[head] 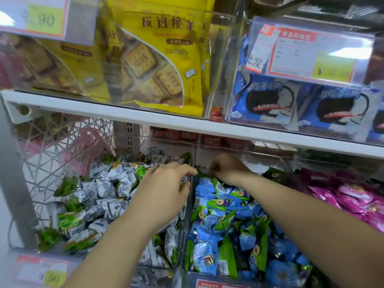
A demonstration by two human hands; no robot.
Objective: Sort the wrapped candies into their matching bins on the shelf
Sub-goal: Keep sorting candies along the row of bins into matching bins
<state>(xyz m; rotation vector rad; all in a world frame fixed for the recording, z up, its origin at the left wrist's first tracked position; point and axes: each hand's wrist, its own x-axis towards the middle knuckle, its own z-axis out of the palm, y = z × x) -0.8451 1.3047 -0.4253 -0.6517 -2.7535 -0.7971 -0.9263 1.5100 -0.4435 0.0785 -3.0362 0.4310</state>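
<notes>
Two clear bins sit side by side on the lower shelf. The left bin [188, 229] holds silver-and-green wrapped candies [104, 196]; the middle bin [276, 161] holds blue-and-green wrapped candies [224, 221]. My left hand [164, 183] reaches over the silver candies, fingers curled at the divider wall, gripping a silver wrapper near its fingertips. My right hand [226, 168] is deep at the back of the blue bin, fingers curled down on something dark; what it holds is hidden.
A third bin of pink wrapped candies [353, 200] sits at the right. The white shelf board [187, 125] hangs low above both hands. Yellow biscuit bags [162, 65] and blue cookie packs [270, 100] fill the upper shelf. Price tags [43, 271] front the bins.
</notes>
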